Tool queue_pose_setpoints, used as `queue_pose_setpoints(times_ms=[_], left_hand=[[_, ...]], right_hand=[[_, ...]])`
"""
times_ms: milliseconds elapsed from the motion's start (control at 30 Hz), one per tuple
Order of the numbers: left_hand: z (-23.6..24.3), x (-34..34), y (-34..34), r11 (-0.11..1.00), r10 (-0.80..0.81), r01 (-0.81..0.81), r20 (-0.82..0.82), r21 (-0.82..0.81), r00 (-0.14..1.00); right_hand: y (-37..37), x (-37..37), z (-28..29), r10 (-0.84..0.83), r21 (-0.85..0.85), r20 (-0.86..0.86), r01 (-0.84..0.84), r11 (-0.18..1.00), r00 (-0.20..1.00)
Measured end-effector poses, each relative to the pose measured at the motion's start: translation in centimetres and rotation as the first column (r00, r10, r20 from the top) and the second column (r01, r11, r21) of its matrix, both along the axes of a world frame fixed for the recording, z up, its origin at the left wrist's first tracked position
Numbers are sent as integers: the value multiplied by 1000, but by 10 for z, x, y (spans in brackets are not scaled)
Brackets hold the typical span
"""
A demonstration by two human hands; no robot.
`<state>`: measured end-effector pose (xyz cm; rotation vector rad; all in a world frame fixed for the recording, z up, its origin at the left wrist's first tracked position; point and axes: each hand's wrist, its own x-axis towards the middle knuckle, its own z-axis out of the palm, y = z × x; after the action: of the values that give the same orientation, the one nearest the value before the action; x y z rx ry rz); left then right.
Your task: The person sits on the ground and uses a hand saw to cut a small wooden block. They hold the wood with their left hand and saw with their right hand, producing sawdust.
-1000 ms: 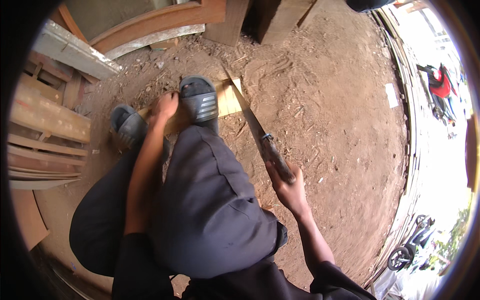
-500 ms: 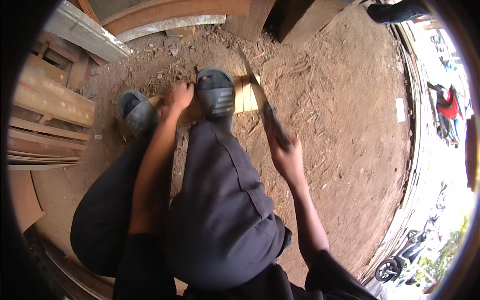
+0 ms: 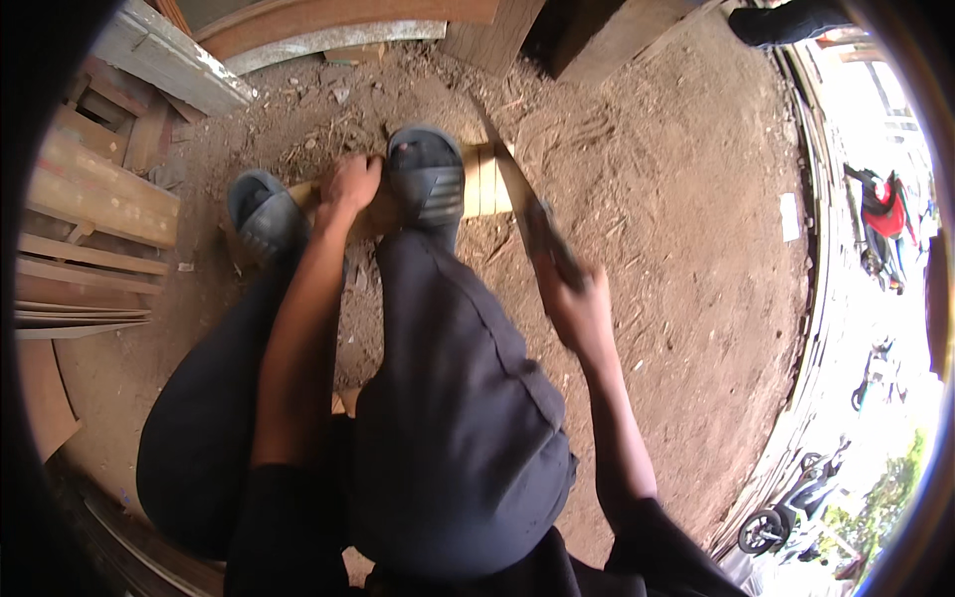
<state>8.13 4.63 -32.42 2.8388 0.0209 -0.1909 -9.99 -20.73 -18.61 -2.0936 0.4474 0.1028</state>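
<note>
A pale wooden board (image 3: 487,183) lies on the dirt, with pencil-like lines across its right end. My left foot and right foot, in dark slide sandals (image 3: 426,181), press on it. Between the feet, my left hand (image 3: 350,185) is closed over the board; the fingertips are partly hidden. My right hand (image 3: 581,310) grips the handle of a handsaw (image 3: 519,189). Its blade slants up and leftward across the board's right end, to the right of the lines. Whether the teeth are inside a cut cannot be made out.
Stacked timber (image 3: 104,189) stands on the left. A curved wooden frame (image 3: 348,22) and a thick wooden block (image 3: 622,42) lie at the far side. Long thin strips (image 3: 811,318) edge the dirt on the right, with motorcycles (image 3: 771,527) beyond. A dark-clad leg (image 3: 786,24) shows at the far right.
The view has shifted slightly, and my right knee has moved a little to the right. Both hands keep their hold; the saw stays across the board's right end.
</note>
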Motion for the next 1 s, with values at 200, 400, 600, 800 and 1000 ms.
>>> queue_pose_setpoints(times_ms=[200,400,600,800,1000], left_hand=[[9,5,17,1000,20,-19,-48,21,999],[17,8,-13,1000,-14,15,-95,5,995],[13,0,4,999,29,-24,-145,33,989],[7,10,-10,999,35,-40,-153,-29,988],[13,20,-2,1000,17,-16,-85,12,996]], right_hand=[[4,-55,41,-33,151,-35,38,988,999],[0,37,-31,-102,188,-49,109,976,994],[-12,-69,25,-33,181,-137,58,982,990],[0,32,-48,-119,49,27,118,992,993],[-7,-10,-21,-28,68,47,25,997,999]])
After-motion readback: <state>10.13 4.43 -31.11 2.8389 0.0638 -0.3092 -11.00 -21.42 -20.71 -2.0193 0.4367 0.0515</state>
